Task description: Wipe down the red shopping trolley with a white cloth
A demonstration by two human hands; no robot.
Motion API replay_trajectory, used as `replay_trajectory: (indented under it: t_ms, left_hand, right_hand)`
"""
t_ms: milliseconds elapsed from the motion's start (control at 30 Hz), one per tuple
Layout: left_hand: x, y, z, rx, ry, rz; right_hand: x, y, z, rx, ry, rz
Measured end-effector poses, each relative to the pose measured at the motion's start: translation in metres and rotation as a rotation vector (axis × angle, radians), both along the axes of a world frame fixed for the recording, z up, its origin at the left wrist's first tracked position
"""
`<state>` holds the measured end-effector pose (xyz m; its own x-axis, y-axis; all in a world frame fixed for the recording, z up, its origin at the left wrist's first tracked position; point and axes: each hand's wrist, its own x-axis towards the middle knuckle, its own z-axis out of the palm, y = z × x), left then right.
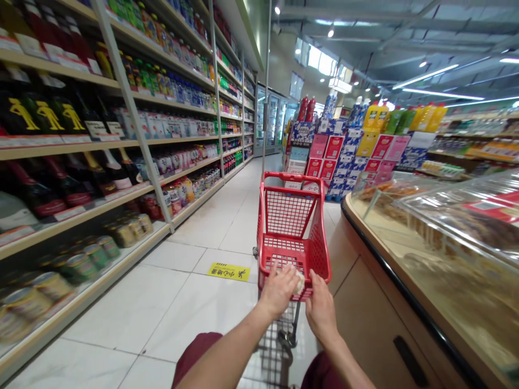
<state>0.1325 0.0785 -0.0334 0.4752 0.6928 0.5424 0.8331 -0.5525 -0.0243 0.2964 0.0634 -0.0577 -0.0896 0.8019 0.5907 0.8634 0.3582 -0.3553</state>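
Gripping red cart (320, 248), right hand (321, 301), left hand (279, 292) clutching pale item (300, 283), white tiles (158, 294), shelves (174, 141)

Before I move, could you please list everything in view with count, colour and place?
Shopping cart: one, red, centre.
Crumpled item: one, whitish, cart's near edge.
Floor sign: one, yellow, left of cart.
Floor tiles: many, white, below.
Shelving: one run, pale boards, left.
Shelf bottles: many, mixed colours, left.
Cans: many, gold and green, bottom shelf.
Carton stack: one, blue, red, pink, beyond cart.
Large bottles: several, mixed colours, atop cartons.
Display counter: one, brown, right.
Coolers: several, grey, far end.
Background shelves: several, pale, right.
Ceiling lights: several, white, above.
Legs: two, maroon, bottom.
Forearms: two, bare, bottom.
Left fingers: several, bare, over crumpled item.
Right fingers: several, bare, cart's near right corner.
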Motion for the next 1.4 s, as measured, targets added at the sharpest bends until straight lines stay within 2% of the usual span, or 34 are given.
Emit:
replay_trajectory:
  t_ms: [67,267,467,567,667,767,833,900,967,1033,1167,1267,1400]
  left_hand:
    - [0.006,0.001,-0.001,0.012,0.013,-0.036]
    - [-0.034,-0.001,0.006,0.016,-0.037,0.079]
    - [0.000,0.004,-0.001,0.005,0.018,-0.035]
    - [-0.022,0.004,0.003,0.004,0.038,-0.031]
    - [-0.044,0.002,0.006,0.007,0.015,0.049]
    - [-0.026,0.001,0.001,0.017,-0.006,0.050]
    - [-0.005,0.002,-0.005,0.019,-0.009,0.021]
    - [0.003,0.004,-0.006,0.017,0.003,-0.005]
    - [-0.009,0.004,-0.002,0.013,0.018,-0.012]
    - [-0.033,0.004,0.007,-0.007,0.030,0.004]
    - [-0.065,0.006,0.026,-0.118,0.069,0.038]
    - [-0.060,0.006,0.031,-0.153,0.077,0.059]
    - [-0.039,0.001,0.026,-0.134,0.035,0.064]
  right_hand:
    - [0.004,0.001,0.002,-0.021,-0.015,0.003]
    - [0.004,0.000,0.004,-0.032,-0.004,0.003]
    - [0.003,0.000,0.007,-0.053,-0.026,0.004]
    - [0.008,0.000,0.008,-0.074,-0.029,0.003]
    - [0.005,0.000,0.006,-0.041,-0.011,0.004]
    - [-0.001,0.000,0.003,-0.013,-0.014,0.009]
    - [-0.001,0.000,0.003,-0.030,-0.038,0.013]
    - [0.001,0.000,0.006,-0.065,-0.060,0.009]
    - [0.004,0.000,0.010,-0.094,-0.065,-0.006]
    - [0.006,0.000,0.013,-0.110,-0.063,-0.011]
    - [0.004,0.001,0.012,-0.117,-0.125,0.033]
    - [0.003,-0.001,0.005,-0.108,-0.208,0.046]
    - [0.019,-0.001,-0.002,-0.132,-0.282,0.058]
